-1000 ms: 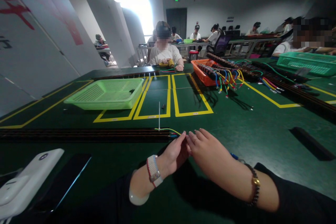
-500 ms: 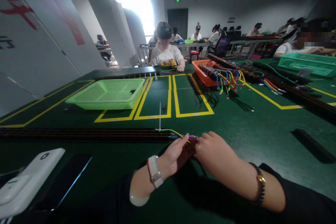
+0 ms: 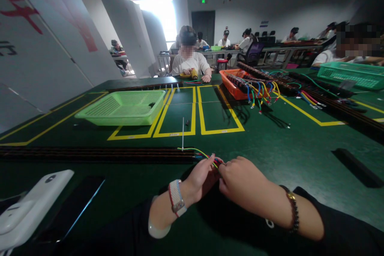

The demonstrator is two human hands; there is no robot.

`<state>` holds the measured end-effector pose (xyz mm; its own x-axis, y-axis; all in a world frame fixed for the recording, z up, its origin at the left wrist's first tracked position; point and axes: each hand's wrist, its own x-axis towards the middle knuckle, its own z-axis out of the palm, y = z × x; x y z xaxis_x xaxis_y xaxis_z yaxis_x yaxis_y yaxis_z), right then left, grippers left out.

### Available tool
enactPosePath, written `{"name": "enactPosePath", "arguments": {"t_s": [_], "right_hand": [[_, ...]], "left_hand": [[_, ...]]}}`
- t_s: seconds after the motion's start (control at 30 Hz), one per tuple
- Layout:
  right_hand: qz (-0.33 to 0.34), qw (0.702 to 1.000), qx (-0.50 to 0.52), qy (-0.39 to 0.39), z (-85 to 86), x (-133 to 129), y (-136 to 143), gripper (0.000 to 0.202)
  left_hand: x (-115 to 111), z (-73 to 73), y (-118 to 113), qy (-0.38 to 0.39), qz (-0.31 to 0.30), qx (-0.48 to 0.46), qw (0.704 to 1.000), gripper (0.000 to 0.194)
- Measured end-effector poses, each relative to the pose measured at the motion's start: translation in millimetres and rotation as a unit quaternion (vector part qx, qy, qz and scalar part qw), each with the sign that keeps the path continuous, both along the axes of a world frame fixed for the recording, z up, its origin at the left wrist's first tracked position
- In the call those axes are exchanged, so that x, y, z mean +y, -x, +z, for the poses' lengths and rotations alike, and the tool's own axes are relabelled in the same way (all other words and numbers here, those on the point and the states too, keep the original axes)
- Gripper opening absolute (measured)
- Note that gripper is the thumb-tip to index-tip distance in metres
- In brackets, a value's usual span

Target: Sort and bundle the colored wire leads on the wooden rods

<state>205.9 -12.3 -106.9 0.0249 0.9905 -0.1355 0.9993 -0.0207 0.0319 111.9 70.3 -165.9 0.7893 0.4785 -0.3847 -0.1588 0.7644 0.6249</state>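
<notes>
A bundle of coloured wires [image 3: 207, 156], yellow-green, red and blue, comes out of the right end of a long black strip [image 3: 120, 154] lying across the table. My left hand [image 3: 202, 178] is closed around the wires, thumb on top. My right hand [image 3: 243, 180] grips the same bundle just to the right, fingers curled; the wire ends there are mostly hidden. A ring terminal [image 3: 270, 223] shows beneath my right forearm. One white cable tie [image 3: 183, 134] stands upright around the yellow-green wire and strip near the strip's end.
A light green basket [image 3: 120, 118] sits at left beyond the strip. Farther right, an orange basket [image 3: 232, 88] holds black strips with coloured wires. A black piece [image 3: 357, 168] lies at right, phones [image 3: 39, 204] at left. A co-worker [image 3: 192, 62] sits across the table.
My right hand has shifted slightly left and down, closer to my left hand. A ring terminal now shows under my right forearm. My left hand stays nearly in place.
</notes>
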Motion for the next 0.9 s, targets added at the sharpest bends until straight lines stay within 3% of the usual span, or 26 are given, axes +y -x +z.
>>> {"name": "enactPosePath", "arguments": {"t_s": [0.13,0.3,0.5,0.9], "right_hand": [[-0.019,0.999,0.024,-0.010,12.9,-3,-5,0.036],[-0.013,0.999,-0.003,-0.037,15.4,-1,-16,0.037],[-0.097,0.990,-0.040,-0.091,15.9,15,-39,0.040],[-0.144,0.989,-0.001,-0.036,-21.7,56,-69,0.047]], "left_hand": [[-1,3.0,1,0.008,0.015,-0.012,1.000,0.022],[-3,4.3,3,0.015,0.004,-0.022,1.000,0.034],[-2,3.6,1,-0.002,0.021,0.021,1.000,0.037],[-2,7.8,4,-0.051,0.006,0.026,0.998,0.035]]}}
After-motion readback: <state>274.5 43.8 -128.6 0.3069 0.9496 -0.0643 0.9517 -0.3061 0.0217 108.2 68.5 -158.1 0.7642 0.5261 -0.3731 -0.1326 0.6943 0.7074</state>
